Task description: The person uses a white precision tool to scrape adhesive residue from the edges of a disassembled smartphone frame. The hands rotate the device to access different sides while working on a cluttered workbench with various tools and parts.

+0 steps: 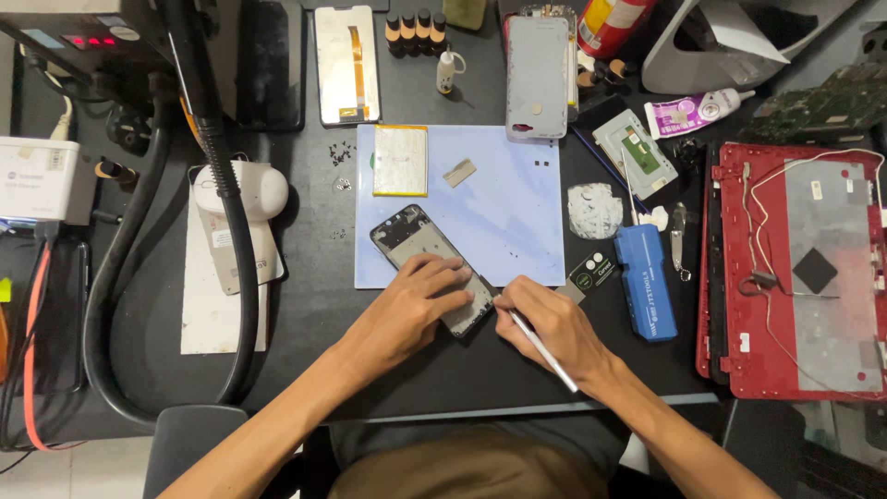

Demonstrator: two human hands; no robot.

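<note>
The phone frame [427,263] lies on the near left corner of a pale blue mat [499,208], its lower end hanging over the mat's front edge onto the black desk [314,305]. It is a dark, thin rectangular shell with a grey inner plate and a small cut-out near the top corner. Its long axis runs diagonally, top end pointing up-left, away from the person, bottom end toward the right hand.

The left hand [416,305] lies flat over the frame's lower half, fingers pressed down on it. The right hand [554,328] pinches a slim white tool [540,346] like a pen, its tip at the frame's lower right edge.

On the mat, beyond the frame, lies a flat battery [400,160], silver-white with yellow borders, and beside it a small grey strip [459,172]. Right of the mat sits a blue box [645,280] with a printed label along its side, and next to it a small black card [592,271] with a green mark. Farther back, a white tube [698,111] with a purple label lies on its side, and a red cylinder [612,23] with a yellow label leans at the back. Far right is an opened red laptop shell [795,268]. At left, a white box [37,177] carries a small label on its top.
</note>
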